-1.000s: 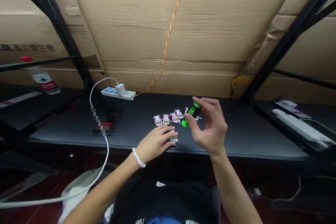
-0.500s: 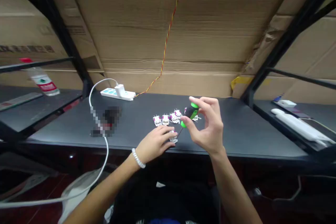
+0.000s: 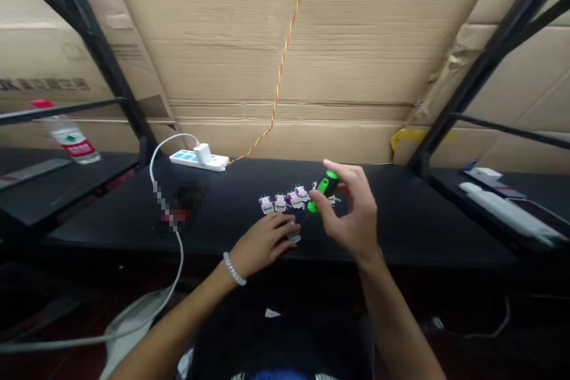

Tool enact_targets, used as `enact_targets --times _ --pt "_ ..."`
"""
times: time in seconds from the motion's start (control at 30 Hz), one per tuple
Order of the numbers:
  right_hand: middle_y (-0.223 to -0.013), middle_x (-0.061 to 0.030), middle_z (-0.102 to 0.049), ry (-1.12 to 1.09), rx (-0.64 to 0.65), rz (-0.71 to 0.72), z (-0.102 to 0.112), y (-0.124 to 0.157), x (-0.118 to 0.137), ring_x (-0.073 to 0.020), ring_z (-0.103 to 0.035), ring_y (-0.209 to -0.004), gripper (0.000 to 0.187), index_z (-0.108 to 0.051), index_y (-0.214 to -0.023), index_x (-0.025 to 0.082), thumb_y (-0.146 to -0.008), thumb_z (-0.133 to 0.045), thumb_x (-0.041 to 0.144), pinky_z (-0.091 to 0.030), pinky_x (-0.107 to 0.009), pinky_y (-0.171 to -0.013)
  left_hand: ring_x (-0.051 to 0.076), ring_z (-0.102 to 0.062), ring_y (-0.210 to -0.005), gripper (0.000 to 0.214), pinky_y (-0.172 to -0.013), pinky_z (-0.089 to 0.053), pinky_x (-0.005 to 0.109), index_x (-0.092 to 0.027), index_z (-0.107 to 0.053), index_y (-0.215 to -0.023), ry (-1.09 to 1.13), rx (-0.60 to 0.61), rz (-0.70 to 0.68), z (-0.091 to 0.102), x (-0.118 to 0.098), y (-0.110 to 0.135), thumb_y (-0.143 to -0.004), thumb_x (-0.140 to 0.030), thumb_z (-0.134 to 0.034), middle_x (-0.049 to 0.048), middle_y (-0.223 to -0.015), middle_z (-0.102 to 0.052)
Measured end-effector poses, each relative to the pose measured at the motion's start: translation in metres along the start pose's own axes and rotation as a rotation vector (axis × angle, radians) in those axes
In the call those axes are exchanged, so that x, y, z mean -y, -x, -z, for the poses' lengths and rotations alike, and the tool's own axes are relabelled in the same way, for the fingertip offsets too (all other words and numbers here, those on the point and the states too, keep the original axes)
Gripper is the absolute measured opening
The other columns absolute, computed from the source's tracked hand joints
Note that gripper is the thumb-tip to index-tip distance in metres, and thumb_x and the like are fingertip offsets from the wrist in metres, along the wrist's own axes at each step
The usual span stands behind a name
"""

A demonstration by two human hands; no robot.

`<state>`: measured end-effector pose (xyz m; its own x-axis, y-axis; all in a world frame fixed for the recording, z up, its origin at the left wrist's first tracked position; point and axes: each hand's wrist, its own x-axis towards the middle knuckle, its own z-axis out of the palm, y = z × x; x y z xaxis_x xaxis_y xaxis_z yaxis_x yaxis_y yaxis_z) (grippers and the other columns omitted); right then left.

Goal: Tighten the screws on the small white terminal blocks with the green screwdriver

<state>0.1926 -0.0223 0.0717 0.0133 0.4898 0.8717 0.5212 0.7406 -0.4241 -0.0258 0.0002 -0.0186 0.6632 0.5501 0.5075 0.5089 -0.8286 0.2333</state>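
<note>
My right hand (image 3: pixel 356 214) grips a green and black screwdriver (image 3: pixel 323 191) by its handle, thumb on one side and fingertips at the top end. The thin shaft slants down to the left, to a small white part (image 3: pixel 294 237) at the front of the dark table. Closed around that part, my left hand (image 3: pixel 269 240) holds it against the tabletop and hides much of it. Whether the tip sits in a screw is too small to tell. Behind my hands lie several white and purple parts (image 3: pixel 280 203) in a loose row, some partly hidden by my right hand.
On the dark table (image 3: pixel 427 219), a white power strip (image 3: pixel 218 161) with a plugged-in adapter stands at the back left. A white cable (image 3: pixel 181 249) runs over the left side. A plastic bottle (image 3: pixel 75 141) lies tilted beyond the left frame. Cardboard (image 3: pixel 214 41) walls the back.
The screwdriver handle has turned a little in my right hand, its green side now facing me more. My left hand and the part under it have hardly moved. The picture's brightness has shifted.
</note>
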Motion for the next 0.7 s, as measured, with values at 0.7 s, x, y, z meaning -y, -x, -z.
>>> enact_targets --times 0.7 --pt "-0.137 -0.0119 -0.065 -0.348 0.103 -0.094 -0.0018 0.008 -0.0069 -0.0255 -0.073 -0.108 0.058 -0.045 -0.163 0.031 -0.105 -0.054 0.028 -0.064 -0.048 -0.097 0.029 -0.061 -0.138 0.015 -0.118 -0.05 0.05 -0.021 -0.075 -0.114 0.164 -0.037 -0.02 0.0041 -0.001 -0.0008 -0.102 -0.025 -0.07 0.0129 -0.141 -0.07"
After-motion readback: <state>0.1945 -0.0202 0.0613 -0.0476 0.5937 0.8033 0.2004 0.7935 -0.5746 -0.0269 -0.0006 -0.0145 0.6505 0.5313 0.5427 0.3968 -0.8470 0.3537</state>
